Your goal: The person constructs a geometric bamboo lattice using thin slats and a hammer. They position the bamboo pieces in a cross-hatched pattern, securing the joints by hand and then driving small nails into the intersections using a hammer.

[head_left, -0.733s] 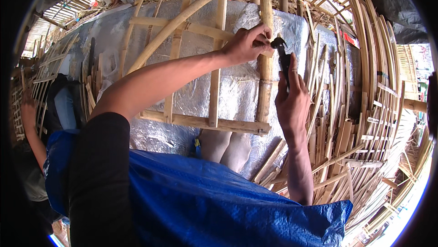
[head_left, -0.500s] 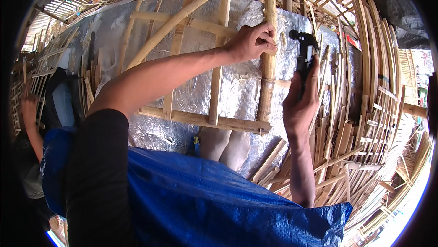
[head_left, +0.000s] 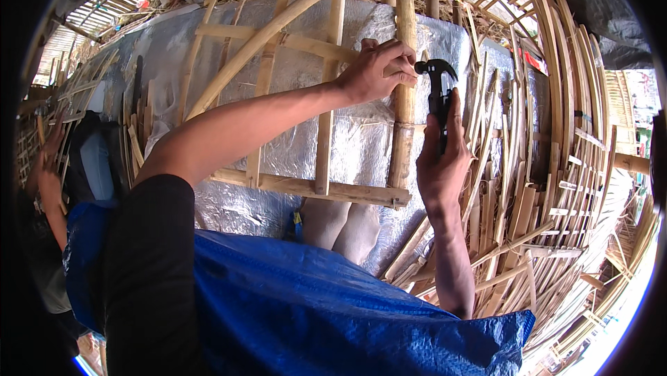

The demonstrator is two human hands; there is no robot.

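Observation:
My right hand [head_left: 443, 162] is wrapped round the handle of a black claw hammer [head_left: 438, 85], held upright. The hammer's striking face is beside the fingertips of my left hand [head_left: 381, 73]. Those fingers are closed in a pinch at a thick bamboo pole [head_left: 404, 141]; whatever they hold is too small or hidden to make out. Under my left hand, a flat bamboo slat [head_left: 313, 45] runs across to the pole. Pole and slat belong to a ladder-like bamboo frame, whose near crosspiece [head_left: 313, 186] lies closest to me.
Silvery foil sheeting [head_left: 278, 146] lies beneath the frame. Bundles of split bamboo strips [head_left: 511, 188] crowd the right side. Blue tarpaulin [head_left: 292, 299] covers my lap, with bare knees [head_left: 340, 226] beyond it. At the far left is another person's arm [head_left: 51, 192].
My right hand has brought the hammer left, so its head is now close to my left fingertips. My left hand keeps its pinch at nearly the same spot.

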